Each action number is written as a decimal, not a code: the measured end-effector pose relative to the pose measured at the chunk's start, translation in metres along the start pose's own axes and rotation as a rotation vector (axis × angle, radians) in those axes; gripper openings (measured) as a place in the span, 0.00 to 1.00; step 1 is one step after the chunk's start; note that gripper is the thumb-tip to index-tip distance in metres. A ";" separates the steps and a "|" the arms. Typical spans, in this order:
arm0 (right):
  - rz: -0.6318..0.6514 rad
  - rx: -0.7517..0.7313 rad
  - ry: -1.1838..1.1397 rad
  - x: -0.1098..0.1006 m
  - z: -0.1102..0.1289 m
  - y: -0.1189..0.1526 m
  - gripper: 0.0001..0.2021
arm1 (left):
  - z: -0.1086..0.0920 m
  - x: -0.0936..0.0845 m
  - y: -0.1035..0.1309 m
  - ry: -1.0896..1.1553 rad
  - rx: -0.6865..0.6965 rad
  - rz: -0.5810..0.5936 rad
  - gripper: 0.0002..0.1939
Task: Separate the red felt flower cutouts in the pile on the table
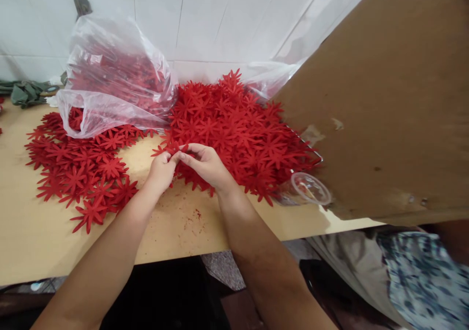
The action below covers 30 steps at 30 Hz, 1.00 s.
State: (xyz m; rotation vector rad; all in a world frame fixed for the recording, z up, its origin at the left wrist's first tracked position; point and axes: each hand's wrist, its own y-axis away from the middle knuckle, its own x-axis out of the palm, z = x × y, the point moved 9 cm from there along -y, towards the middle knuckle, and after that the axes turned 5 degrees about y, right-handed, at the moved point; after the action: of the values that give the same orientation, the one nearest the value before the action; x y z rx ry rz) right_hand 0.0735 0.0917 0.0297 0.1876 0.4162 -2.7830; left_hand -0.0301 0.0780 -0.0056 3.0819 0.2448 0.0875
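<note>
Both hands meet over the table's middle, fingertips together. My left hand is closed, pinching a red flower-shaped cutout whose petals stick out past the fingers. My right hand has its thumb and forefinger closed on the same cutout, part of which the fingers hide. Just behind and right of the hands rises a large heap of red flower cutouts. To the left spreads a lower pile of similar cutouts, its front pieces lying singly near my left forearm.
A clear plastic bag full of red pieces leans at the back. A transparent plastic cup lies on its side by a big brown board at right. Green leaf-like pieces lie far left. Red crumbs dot the wooden table.
</note>
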 end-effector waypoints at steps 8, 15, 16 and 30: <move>-0.174 -0.004 0.101 -0.017 0.001 -0.002 0.09 | 0.005 0.003 0.002 -0.034 -0.094 0.088 0.28; -0.349 -0.002 0.202 -0.040 0.001 0.000 0.22 | -0.009 0.015 0.008 -0.014 -0.022 0.183 0.26; -0.334 -0.002 0.211 -0.038 0.002 0.000 0.23 | -0.010 0.015 0.008 0.023 -0.010 0.180 0.25; 0.043 -0.054 0.157 0.007 0.007 0.002 0.08 | -0.010 -0.011 0.006 0.315 -0.087 -0.058 0.05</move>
State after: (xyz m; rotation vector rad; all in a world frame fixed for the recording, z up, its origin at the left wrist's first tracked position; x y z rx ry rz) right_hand 0.0676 0.0856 0.0344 0.3999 0.5184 -2.7206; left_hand -0.0403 0.0709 0.0037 2.9579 0.3326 0.5662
